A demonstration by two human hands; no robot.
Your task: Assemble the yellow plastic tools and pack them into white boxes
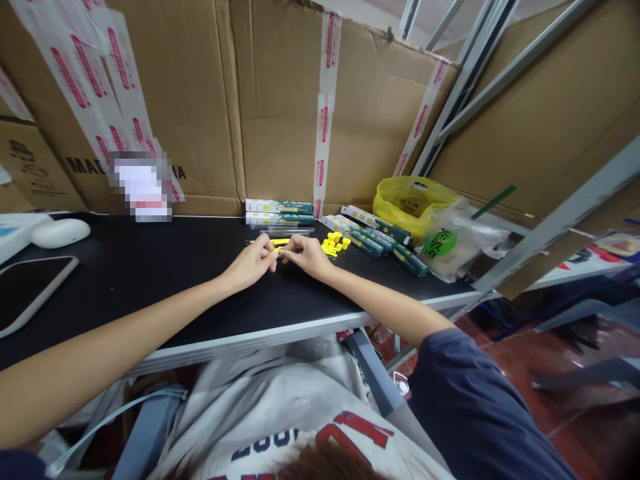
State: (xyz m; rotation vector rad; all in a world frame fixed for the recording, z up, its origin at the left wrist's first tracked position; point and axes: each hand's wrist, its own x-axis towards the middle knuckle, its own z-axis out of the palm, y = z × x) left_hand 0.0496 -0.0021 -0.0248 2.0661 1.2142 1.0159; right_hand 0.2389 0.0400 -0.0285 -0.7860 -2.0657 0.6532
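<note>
Room for passage is offered by the black tabletop [165,263] between the left hand [254,261] and the dark-screened device [33,291]. Rightward from the right hand [306,256], the way is obstructed by yellow pieces [331,249], slim boxes [369,243] and a yellow bag [384,199]; forward reach is bounded by a cardboard wall [280,100].
</note>
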